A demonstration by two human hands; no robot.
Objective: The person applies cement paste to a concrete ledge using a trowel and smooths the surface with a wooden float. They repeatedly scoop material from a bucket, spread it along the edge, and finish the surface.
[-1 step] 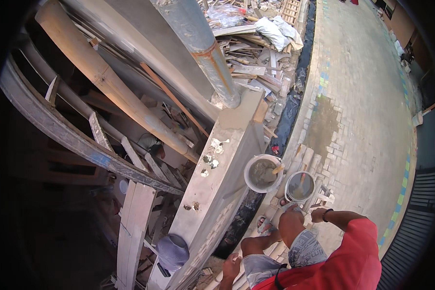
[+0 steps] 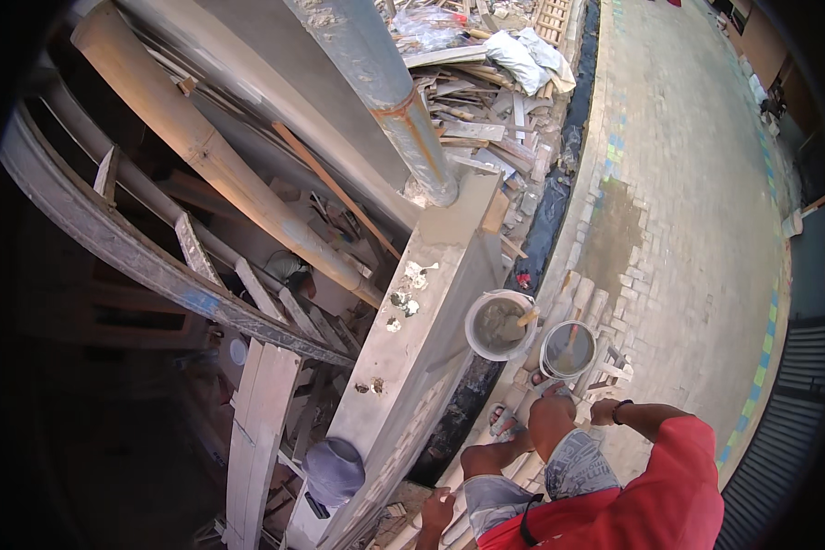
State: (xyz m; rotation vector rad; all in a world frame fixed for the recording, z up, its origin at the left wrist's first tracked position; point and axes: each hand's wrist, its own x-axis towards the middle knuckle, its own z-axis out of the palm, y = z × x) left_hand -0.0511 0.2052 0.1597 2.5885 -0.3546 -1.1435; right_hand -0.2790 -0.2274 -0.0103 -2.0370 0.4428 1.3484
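Observation:
My right hand, with a dark band at its wrist, is closed beside my raised knee. My left hand hangs low near the foot of the wall, its fingers curled. What either hand holds, if anything, is too small to make out. Ahead of my feet stand a white bucket of grey wet mix with a wooden-handled tool in it and a second bucket of murky liquid, a stick-like handle inside. Beside me runs a plastered low wall, with pale and dark mortar splotches on top.
A grey cap-like thing rests on the wall by a small dark flat object. A steel post rises from the wall's far end. Left lie a bamboo pole and a ladder-like frame. Scrap wood is heaped beyond. A dark-lined trench borders the paving.
The view has shifted very slightly, so the wall and poles sit a little further right. Both hands keep nearly the same pose.

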